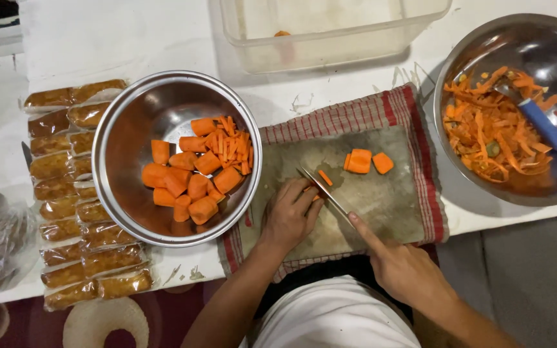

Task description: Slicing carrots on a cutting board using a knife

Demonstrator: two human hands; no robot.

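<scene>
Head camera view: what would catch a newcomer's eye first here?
Bright orange leads: a steel bowl left of centre holds carrot chunks, and a second bowl at right holds carrot peelings. Between them, on a cutting board, the left hand steadies a carrot piece while the right hand guides a knife.

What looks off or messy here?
Little. The checked cloth under the cutting board lies askew to the table edge, and small scraps litter the white surface above it. One carrot stick sits loose beside the knife.
</scene>
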